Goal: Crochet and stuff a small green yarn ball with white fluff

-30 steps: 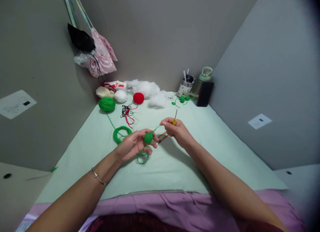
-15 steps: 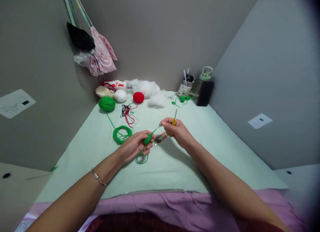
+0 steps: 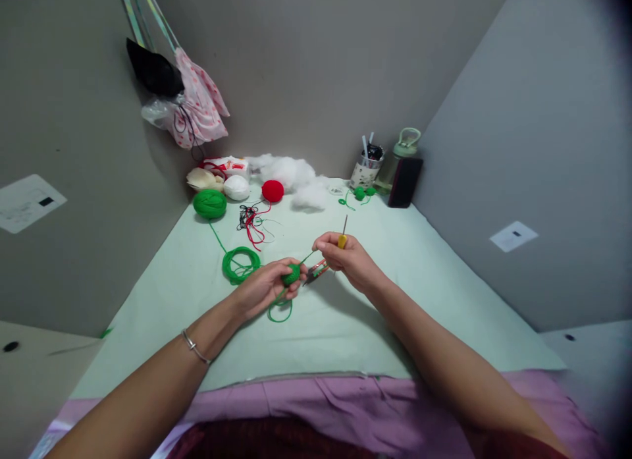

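Dim, cool, fairly even light seems to come from above, leaving the table brighter than the back wall. A soft shadow spreads below the right hand. Stitches on the green ball look smeared. The 2 forearms stretch toward the corners; blurry blackness rims the right edge.

Table, pale mint cloth cover. Clock from centre, 12 = far edge. Loose coil of green yarn at 9, round green yarn ball at 10, black-and-red thread tangle just inboard. Round red yarn ball at 11, fluffy white stuffing at 12. Around 1: two small green balls, printed pen cup, green-lidded bottle, dark rectangular phone.
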`<state>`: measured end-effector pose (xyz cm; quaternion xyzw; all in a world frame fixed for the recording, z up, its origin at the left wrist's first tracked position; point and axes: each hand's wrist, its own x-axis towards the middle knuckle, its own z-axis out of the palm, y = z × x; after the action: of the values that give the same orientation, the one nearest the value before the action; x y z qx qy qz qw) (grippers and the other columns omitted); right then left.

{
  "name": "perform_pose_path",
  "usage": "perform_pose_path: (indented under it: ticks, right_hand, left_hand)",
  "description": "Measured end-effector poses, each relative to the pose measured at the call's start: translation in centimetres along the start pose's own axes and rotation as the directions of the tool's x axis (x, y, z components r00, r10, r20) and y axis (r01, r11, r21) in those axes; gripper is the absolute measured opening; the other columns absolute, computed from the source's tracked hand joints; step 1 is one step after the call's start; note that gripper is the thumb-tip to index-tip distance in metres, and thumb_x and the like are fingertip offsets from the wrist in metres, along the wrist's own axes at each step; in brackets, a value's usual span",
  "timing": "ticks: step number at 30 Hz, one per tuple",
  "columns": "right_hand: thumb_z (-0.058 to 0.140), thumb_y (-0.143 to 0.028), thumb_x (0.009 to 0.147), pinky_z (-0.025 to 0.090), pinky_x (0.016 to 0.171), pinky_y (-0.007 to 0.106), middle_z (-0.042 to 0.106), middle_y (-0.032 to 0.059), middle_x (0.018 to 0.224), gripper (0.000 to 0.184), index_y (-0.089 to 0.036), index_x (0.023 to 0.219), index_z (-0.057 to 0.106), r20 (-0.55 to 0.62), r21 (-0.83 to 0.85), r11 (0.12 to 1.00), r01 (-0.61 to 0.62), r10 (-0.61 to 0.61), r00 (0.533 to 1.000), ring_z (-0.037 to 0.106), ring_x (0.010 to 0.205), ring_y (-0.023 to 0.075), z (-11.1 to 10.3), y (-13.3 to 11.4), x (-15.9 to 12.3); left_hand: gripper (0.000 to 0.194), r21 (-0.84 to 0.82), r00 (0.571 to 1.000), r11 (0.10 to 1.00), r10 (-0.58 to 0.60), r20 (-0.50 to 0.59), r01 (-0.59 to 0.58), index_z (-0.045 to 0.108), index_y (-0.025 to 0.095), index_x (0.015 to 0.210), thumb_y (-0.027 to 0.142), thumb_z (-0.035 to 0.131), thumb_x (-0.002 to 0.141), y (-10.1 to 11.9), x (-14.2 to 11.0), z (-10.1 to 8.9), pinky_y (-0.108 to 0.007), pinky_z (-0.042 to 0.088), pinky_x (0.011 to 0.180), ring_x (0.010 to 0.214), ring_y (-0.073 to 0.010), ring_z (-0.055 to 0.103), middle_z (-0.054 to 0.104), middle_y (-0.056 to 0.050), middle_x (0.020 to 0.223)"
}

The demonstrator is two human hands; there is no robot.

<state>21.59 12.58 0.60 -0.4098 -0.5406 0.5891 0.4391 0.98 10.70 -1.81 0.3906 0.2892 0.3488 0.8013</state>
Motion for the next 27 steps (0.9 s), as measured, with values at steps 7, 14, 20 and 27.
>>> perform_pose_path:
  ticks: [7, 14, 20, 27]
  right_hand:
    - [0.076, -0.044, 0.078, 0.014, 0.048, 0.026, 0.029, -0.0106, 0.049, 0.03, -0.015, 0.079, 0.068, 0.031, -0.003, 1.0, -0.017, 0.017, 0.999, 0.021, 0.047, 0.0061, 0.4, -0.03, -0.15]
    - [0.076, -0.045, 0.078, 0.015, 0.048, 0.026, 0.03, -0.0104, 0.049, 0.03, -0.016, 0.079, 0.068, 0.017, -0.02, 1.0, -0.014, 0.014, 1.0, 0.023, 0.047, 0.0064, 0.2, 0.01, -0.18]
    - [0.076, -0.044, 0.078, 0.015, 0.048, 0.026, 0.031, -0.0102, 0.05, 0.03, -0.016, 0.079, 0.068, 0.043, -0.015, 1.0, -0.023, 0.023, 0.999, 0.022, 0.048, 0.0064, 0.46, 0.11, -0.28]
    - [0.076, -0.043, 0.079, 0.014, 0.048, 0.026, 0.031, -0.0102, 0.049, 0.029, -0.016, 0.08, 0.068, 0.025, 0.004, 1.0, -0.011, 0.011, 1.0, 0.023, 0.047, 0.0063, 0.08, 0.14, -0.11]
  left_hand:
    - [0.003, 0.021, 0.999, 1.0, 0.013, -0.036, -0.012, 0.054, 0.014, 0.075, 0.011, 0.054, 0.075, -0.07, 0.06, -0.28, -0.015, 0.021, 0.044, 0.048, -0.0029, 0.027, 0.047, 0.001, 0.072]
    - [0.01, 0.049, 1.0, 0.999, 0.001, 0.006, -0.001, 0.062, 0.011, 0.085, 0.015, 0.054, 0.08, -0.13, 0.11, -0.23, -0.019, 0.035, 0.049, 0.058, -0.0084, 0.044, 0.054, -0.005, 0.08]
    - [0.005, 0.052, 1.0, 0.999, 0.008, -0.028, -0.007, 0.054, 0.014, 0.073, 0.011, 0.057, 0.075, -0.28, 0.08, -0.39, -0.015, 0.019, 0.044, 0.047, -0.0033, 0.026, 0.047, 0.002, 0.068]
    - [0.023, 0.023, 1.0, 1.0, -0.005, 0.001, 0.005, 0.068, 0.011, 0.103, 0.024, 0.058, 0.087, -0.15, 0.12, -0.35, -0.023, 0.044, 0.059, 0.068, -0.0124, 0.053, 0.065, -0.012, 0.096]
